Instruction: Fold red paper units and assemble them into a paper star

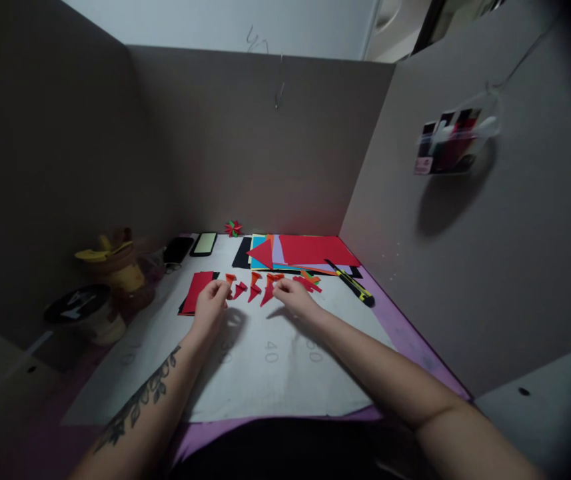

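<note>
Several small folded paper pieces, orange [255, 278] and red [254, 293], lie in rows on the white sheet [245, 393]. My right hand [295, 297] is closed in a pinch at the end of a pointed red folded paper piece [267, 295], whose tip points down and left. Left of the rows, my left hand [211, 303] has its fingers pressed together; a bit of red shows below the fingertips, too small to make out. Partly behind that hand is a stack of red and black paper rectangles [198, 292]. Orange, green and red paper strips [310, 280] lie beyond my right hand.
Coloured paper sheets [315, 250] lie at the back, with a yellow-black utility knife [360, 290] at their right. A phone [204, 244], a dark flat object [178, 250] and a red-green paper star [234, 229] are at the back. Containers [120, 270] stand left. Grey panels [260, 147] enclose the desk.
</note>
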A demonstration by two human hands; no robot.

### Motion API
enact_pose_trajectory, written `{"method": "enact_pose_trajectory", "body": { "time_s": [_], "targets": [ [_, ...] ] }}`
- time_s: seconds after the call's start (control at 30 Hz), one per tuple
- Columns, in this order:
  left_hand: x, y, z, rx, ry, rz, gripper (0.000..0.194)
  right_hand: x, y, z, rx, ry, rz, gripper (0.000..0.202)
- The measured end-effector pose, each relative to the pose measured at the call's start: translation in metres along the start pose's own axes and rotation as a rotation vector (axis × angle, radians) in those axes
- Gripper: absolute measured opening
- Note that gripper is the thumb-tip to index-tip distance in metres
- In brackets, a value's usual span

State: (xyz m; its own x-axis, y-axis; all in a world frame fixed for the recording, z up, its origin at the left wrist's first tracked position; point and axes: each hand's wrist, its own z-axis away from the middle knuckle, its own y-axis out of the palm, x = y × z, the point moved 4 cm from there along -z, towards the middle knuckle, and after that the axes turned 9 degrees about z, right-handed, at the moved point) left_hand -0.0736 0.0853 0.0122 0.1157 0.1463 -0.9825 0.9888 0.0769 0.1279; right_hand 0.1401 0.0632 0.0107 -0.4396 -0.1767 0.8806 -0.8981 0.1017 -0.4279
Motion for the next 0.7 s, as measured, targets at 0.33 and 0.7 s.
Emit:
{"method": "enact_pose_trajectory", "body": {
  "time_s": [0.33, 0.7],
  "targets": [
    [0.002, -0.028, -0.019, -0.187, -0.226, 0.289, 0.021, -0.024, 0.007, -0.043, 0.033, 0.156, 0.318, 0.015],
    [-0.007, -0.060, -0.036, -0.251, -0.336, 0.271, 0.024, -0.048, 0.014, -0.038, -0.049, 0.081, 0.606, 0.015]
  ]
}}
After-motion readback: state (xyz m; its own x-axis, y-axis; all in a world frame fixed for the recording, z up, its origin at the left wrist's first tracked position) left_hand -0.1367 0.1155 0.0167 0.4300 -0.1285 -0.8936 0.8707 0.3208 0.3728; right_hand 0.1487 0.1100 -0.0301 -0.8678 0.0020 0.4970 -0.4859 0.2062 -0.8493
